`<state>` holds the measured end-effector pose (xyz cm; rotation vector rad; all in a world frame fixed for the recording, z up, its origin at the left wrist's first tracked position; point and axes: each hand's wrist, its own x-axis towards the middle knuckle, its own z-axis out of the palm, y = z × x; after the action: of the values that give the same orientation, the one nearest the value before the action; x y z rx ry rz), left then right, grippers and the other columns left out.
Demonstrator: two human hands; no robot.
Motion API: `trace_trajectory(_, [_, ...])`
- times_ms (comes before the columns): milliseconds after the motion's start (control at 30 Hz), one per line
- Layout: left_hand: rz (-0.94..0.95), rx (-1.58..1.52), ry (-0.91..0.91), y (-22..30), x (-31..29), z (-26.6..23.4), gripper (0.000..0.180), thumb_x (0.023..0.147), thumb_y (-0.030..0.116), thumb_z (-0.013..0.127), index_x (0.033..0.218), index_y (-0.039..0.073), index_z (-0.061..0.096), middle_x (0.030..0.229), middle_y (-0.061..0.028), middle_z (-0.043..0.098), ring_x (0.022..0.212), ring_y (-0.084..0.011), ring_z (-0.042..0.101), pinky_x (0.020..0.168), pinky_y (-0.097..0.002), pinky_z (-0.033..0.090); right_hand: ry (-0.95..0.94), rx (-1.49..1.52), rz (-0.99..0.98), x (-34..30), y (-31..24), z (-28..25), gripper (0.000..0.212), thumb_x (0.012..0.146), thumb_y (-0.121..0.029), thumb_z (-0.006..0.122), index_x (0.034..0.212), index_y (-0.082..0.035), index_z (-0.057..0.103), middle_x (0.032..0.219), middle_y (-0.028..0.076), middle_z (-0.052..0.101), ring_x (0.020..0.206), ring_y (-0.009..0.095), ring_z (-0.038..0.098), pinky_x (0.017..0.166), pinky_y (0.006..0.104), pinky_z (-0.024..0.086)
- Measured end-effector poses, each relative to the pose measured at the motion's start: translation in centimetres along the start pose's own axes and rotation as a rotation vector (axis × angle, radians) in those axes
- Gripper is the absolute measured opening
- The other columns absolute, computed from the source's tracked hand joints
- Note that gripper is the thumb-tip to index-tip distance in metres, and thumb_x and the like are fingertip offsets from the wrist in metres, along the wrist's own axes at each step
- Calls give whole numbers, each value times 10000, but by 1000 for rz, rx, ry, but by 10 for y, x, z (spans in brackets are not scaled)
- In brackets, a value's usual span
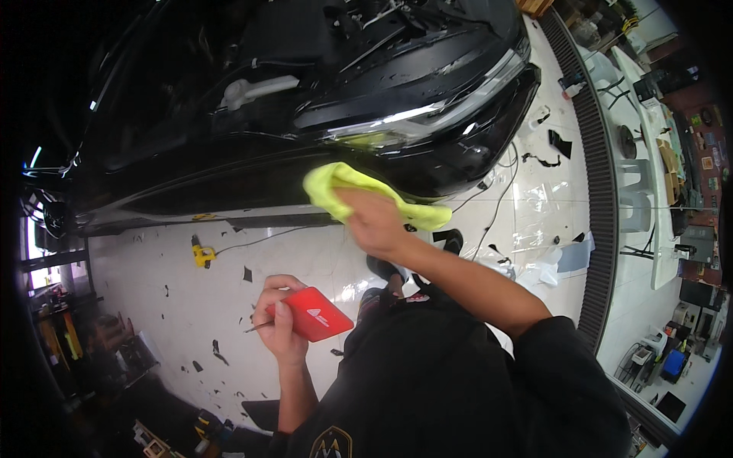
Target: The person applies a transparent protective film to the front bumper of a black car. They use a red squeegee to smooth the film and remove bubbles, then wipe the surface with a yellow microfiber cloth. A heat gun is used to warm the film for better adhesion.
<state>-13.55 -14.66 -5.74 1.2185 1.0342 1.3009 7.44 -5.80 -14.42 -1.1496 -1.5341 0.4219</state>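
Note:
In my right hand (372, 225) is a bright yellow-green cloth (336, 187), its fingers closed round it. The cloth is at the side of a glossy black car (252, 172), just below the headlight (427, 122); whether it touches the paint I cannot tell. Lower down, over the floor, my left hand (284, 317) grips a flat red squeegee card (311, 314) between thumb and fingers. A thin dark stick-like tool (258, 327) also pokes out of that hand; its kind is unclear.
A yellow heat gun (201, 252) with a trailing cable lies on the pale tiled floor (153, 282). Black film scraps (561, 143) are scattered about. A dark floor grate (599, 175) runs along the right, with a white table (649, 153) and grey stools (634, 206) beyond it.

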Motion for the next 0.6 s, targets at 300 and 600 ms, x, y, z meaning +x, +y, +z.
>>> trace_trajectory(300, [-62, -29, -12, -28, 7, -22, 288, 1046, 256, 567, 918, 0, 596, 1076, -181, 622, 885, -181, 584, 810, -302, 473, -405, -432, -22, 11, -1, -111, 349, 702, 40, 669, 1035, -62, 657, 912, 117, 510, 869, 336, 556, 689, 424, 478])
trace_trajectory(600, [46, -61, -7, -85, 30, -41, 327, 1061, 325, 546, 915, 33, 566, 1045, -169, 591, 907, -181, 531, 823, -300, 440, -158, -414, -147, 61, 43, -92, 307, 615, 90, 677, 894, -36, 649, 922, 110, 603, 879, 306, 608, 743, 358, 490])
